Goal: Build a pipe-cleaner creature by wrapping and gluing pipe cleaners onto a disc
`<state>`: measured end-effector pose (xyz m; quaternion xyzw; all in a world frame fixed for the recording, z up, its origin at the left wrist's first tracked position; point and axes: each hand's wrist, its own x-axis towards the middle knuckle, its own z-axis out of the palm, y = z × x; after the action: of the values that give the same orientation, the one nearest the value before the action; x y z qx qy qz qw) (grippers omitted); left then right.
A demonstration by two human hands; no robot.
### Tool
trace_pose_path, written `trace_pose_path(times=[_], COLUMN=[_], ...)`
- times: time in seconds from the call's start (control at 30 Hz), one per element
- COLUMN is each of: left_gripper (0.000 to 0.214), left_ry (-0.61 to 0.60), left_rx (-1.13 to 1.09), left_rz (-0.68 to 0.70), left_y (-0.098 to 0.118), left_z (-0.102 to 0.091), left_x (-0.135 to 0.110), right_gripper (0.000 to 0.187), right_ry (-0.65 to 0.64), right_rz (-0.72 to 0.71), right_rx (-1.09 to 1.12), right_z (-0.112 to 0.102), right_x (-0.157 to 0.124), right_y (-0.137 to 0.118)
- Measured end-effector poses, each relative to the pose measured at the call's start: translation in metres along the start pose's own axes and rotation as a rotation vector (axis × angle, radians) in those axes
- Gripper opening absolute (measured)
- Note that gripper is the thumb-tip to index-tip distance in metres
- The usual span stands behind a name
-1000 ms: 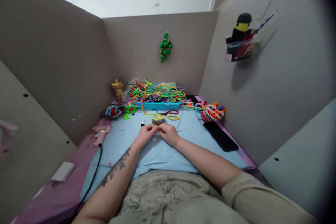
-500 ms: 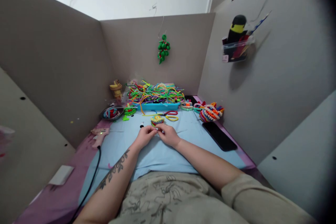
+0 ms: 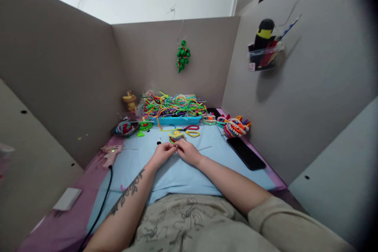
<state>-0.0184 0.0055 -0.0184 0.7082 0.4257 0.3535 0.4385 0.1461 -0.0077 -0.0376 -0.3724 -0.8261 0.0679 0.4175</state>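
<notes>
My left hand (image 3: 163,154) and my right hand (image 3: 189,152) meet fingertip to fingertip over the blue table cover. Both are closed in a pinch around something tiny and pale, too small to name. Just beyond my fingers sits a small round piece of coiled yellow and multicoloured cord (image 3: 176,136). Behind it lie scissors (image 3: 192,131) with red and yellow handles. A small black round bit (image 3: 159,142) rests close to my left hand. To the right of my right hand is a thin grey stick (image 3: 206,148).
A blue tray (image 3: 180,120) heaped with colourful fuzzy stems stands at the back. On the left are a pink glue gun (image 3: 111,154) with a black cord and a dark bowl (image 3: 126,128). A phone (image 3: 247,154) and bundled colourful pieces (image 3: 236,126) lie right. Grey panels (image 3: 177,31) enclose the table.
My hands stay together in the same spot, with the fingers shifting only slightly around the tiny piece. The whole view has moved a little.
</notes>
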Motion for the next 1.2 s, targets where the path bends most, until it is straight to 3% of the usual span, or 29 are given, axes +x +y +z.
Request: trace_pose_path(times=[0.27,0.5,0.8,1.2], left_gripper=[0.03,0.023,0.019,0.015], left_ry=[0.055,0.105,0.097,0.044], left_rx=[0.055,0.277,0.466,0.49], left_rz=[0.045,0.186,0.265,0.334], left_y=[-0.001,-0.003,-0.005,-0.006], left_z=[0.0,-0.002,-0.003,-0.003], left_x=[0.001,0.001,0.002,-0.001], right_gripper=[0.011,0.01,0.011,0.013], right_ry=[0.069,0.054,0.058,-0.001], right_rz=[0.04,0.014,-0.032,-0.085], right_rx=[-0.058,-0.12,-0.312,-0.33], right_z=[0.003,0.007,-0.002,-0.005], right_x=[0.0,0.0,0.001,0.0], right_y=[0.004,0.009,-0.003,-0.002])
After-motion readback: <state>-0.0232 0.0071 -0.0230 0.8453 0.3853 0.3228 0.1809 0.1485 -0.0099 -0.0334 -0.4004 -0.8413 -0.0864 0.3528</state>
